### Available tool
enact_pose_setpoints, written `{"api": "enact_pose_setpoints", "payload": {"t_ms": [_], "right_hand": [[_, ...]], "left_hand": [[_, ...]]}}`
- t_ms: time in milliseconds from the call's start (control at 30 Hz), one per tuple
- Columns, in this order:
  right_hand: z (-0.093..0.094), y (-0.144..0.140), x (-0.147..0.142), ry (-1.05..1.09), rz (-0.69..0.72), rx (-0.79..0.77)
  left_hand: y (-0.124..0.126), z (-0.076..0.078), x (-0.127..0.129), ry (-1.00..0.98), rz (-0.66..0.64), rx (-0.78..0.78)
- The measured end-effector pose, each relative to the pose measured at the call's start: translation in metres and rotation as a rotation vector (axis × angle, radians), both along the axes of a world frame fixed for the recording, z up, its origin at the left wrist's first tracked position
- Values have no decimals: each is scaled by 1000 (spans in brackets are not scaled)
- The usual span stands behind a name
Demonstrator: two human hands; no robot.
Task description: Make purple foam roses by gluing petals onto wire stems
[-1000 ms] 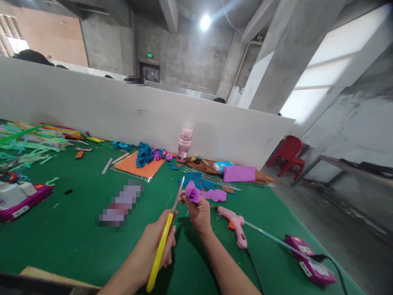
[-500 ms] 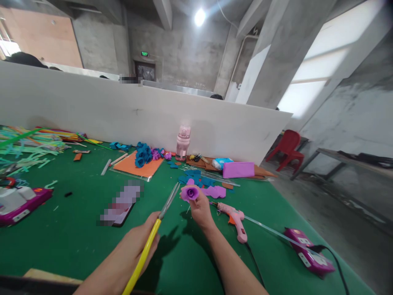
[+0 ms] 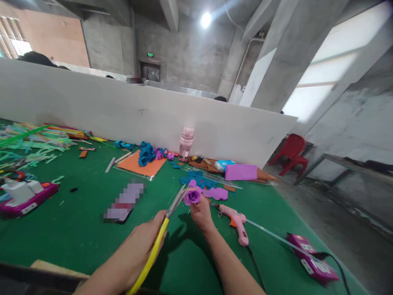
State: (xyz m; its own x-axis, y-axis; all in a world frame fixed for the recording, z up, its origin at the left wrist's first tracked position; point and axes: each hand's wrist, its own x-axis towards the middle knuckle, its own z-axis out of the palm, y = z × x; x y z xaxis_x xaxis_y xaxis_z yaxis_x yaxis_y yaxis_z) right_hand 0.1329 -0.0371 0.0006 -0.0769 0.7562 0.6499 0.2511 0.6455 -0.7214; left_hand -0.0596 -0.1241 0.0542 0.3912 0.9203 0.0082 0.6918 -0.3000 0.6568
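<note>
Yellow-handled scissors (image 3: 156, 246) are in my left hand (image 3: 149, 237), their blades slightly apart and pointing up to the right. The blade tips come right up to the left edge of a purple paper flower (image 3: 193, 196); whether they touch it I cannot tell. My right hand (image 3: 202, 213) pinches this rolled flower from below, its spiral centre facing me. Just behind it lies a scalloped purple paper strip (image 3: 216, 193). A pink glue gun (image 3: 235, 219) with a clear glue stick lies to the right of my right hand.
A phone (image 3: 125, 203) lies left of the scissors. Blue paper flowers (image 3: 146, 153) sit on an orange sheet (image 3: 132, 166). A pink bottle (image 3: 186, 143) stands by the white partition (image 3: 107, 98). Purple power strips (image 3: 313, 258) lie at both sides, with a cable at the right.
The scissors have moved up to the flower's edge and their blades have parted a little. The flower stays in my right hand. The whole view has shifted slightly.
</note>
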Motion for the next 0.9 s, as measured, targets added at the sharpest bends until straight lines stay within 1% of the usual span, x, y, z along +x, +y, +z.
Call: {"api": "enact_pose_setpoints", "payload": {"t_ms": [267,567,667,767,900], "right_hand": [[-3,2,2,-3,3,-28],[-7,3,0,64,54,-65],[-6,2,0,56,47,-67],[-3,0,-1,45,33,-69],[-1,0,-1,49,37,-68]], "left_hand": [[-2,11,6,12,-42,-35],[-2,8,8,-19,-28,-40],[-2,8,8,-45,-31,-37],[-2,6,9,-31,-15,-53],[-2,3,9,-25,-30,-50]]}}
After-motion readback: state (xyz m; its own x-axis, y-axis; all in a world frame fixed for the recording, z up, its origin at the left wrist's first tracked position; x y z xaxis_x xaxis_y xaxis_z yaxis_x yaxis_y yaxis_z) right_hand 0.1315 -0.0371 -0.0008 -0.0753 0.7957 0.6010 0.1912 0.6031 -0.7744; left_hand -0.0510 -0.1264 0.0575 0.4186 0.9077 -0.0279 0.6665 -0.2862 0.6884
